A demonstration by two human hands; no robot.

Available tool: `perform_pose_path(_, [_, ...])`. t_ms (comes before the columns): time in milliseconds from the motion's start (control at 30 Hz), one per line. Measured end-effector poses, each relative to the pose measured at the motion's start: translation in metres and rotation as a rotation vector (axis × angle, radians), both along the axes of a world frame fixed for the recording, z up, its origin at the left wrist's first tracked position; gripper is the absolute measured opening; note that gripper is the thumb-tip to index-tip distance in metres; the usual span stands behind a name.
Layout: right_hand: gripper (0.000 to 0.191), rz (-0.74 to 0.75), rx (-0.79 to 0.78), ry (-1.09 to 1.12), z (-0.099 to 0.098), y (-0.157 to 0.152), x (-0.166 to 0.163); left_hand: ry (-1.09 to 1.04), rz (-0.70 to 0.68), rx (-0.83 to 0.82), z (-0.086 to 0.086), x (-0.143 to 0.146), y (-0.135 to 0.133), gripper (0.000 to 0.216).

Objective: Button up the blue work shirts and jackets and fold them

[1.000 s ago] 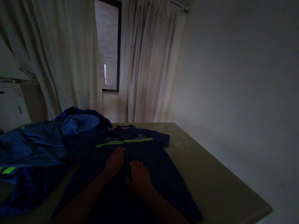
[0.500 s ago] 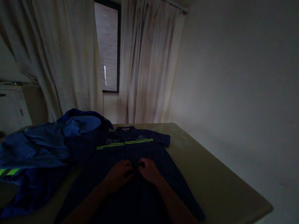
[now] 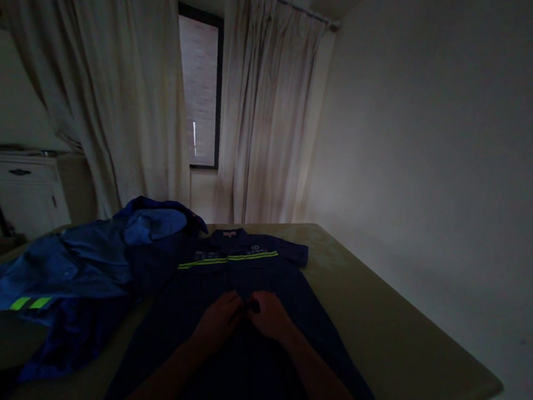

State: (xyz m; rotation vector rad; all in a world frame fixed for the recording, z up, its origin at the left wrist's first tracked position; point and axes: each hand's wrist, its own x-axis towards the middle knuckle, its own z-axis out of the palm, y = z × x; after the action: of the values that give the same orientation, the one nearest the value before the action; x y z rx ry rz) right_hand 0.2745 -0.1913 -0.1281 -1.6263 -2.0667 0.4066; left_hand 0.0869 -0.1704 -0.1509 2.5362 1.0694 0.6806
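Observation:
A dark navy work shirt (image 3: 311,314) with a yellow-green reflective chest stripe lies flat on the table (image 3: 399,343), collar away from me. My left hand (image 3: 219,320) and my right hand (image 3: 270,316) meet at the shirt's front placket, below the stripe. Both have their fingers curled and pinched on the fabric at the centre line. The room is dim, so what sits between the fingertips is too small to make out.
A heap of lighter blue work clothes (image 3: 81,262) with reflective strips lies on the table's left side, touching the shirt's sleeve. Behind stand pale curtains (image 3: 267,110), a window (image 3: 199,89) and a white cabinet (image 3: 12,190). A bare wall runs along the right.
My hands went from lying flat and apart on the shirt to pinching together at its centre front. The camera view shifted slightly left and down.

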Motion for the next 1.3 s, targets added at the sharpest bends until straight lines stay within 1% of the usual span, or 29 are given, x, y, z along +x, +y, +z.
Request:
perform_pose_path(100, [0.015,0.017,-0.003,0.015,0.002,-0.001,-0.001,0.045,0.006,0.012,0.001,-0.001,0.0,0.016])
perform_pose_path(200, [0.011,0.049,-0.009,0.076,0.007,-0.001,-0.001,0.101,0.052,0.03,0.003,0.001,-0.001,0.016])
perform_pose_path(233, [0.013,0.054,-0.007,0.094,0.008,0.0,-0.001,0.12,0.069,0.023,0.003,0.001,-0.002,0.016])
perform_pose_path(300, [0.027,0.042,-0.011,0.116,0.011,0.0,-0.002,0.128,0.1,-0.018,0.002,0.003,-0.003,0.016])
perform_pose_path(367, [0.04,0.024,-0.022,0.128,0.012,0.0,-0.002,0.087,0.119,-0.072,0.0,0.003,-0.001,0.014])
perform_pose_path(400, [0.041,0.022,-0.033,0.135,0.012,0.0,-0.001,0.058,0.123,-0.091,-0.001,0.003,0.0,0.016])
perform_pose_path(467, [0.03,0.036,-0.054,0.152,0.01,0.0,-0.001,0.019,0.109,-0.093,-0.004,0.002,0.002,0.022])
perform_pose_path(533, [0.015,0.056,-0.063,0.159,0.005,0.0,-0.001,0.005,0.065,-0.066,-0.006,0.0,0.003,0.021])
perform_pose_path(567, [0.013,0.06,-0.064,0.157,0.003,0.001,-0.001,-0.007,0.045,-0.054,-0.006,-0.001,0.004,0.019])
perform_pose_path(633, [0.015,0.06,-0.062,0.137,-0.002,0.002,-0.002,-0.048,0.02,-0.054,-0.005,-0.002,0.004,0.017])
perform_pose_path(700, [0.017,0.07,-0.064,0.104,-0.005,0.003,-0.002,-0.097,0.032,-0.064,-0.003,-0.002,0.003,0.018])
perform_pose_path(767, [0.018,0.094,-0.071,0.081,-0.005,0.003,-0.002,-0.115,0.074,-0.048,-0.003,-0.001,0.003,0.015])
perform_pose_path(800, [0.018,0.104,-0.072,0.076,-0.004,0.002,-0.002,-0.109,0.107,-0.03,-0.004,0.0,0.004,0.017])
perform_pose_path(867, [0.016,0.112,-0.062,0.07,-0.003,0.001,-0.002,-0.072,0.172,0.006,-0.007,0.0,0.006,0.022])
perform_pose_path(933, [0.013,0.109,-0.043,0.06,-0.002,0.001,-0.002,-0.027,0.204,0.01,-0.009,0.0,0.008,0.022])
perform_pose_path(1033, [0.009,0.093,-0.013,0.072,-0.003,0.001,-0.002,-0.014,0.167,-0.022,-0.009,-0.002,0.009,0.018])
perform_pose_path(1133, [0.011,0.085,0.027,0.115,-0.002,0.002,-0.003,-0.057,0.121,-0.059,-0.006,-0.003,0.007,0.008])
perform_pose_path(1233, [0.011,0.087,0.073,0.132,0.0,0.0,-0.006,-0.076,0.121,-0.097,-0.004,-0.002,0.007,0.006])
perform_pose_path(1300, [0.009,0.081,0.098,0.106,0.001,-0.002,-0.009,-0.064,0.139,-0.105,-0.005,-0.001,0.008,0.006])
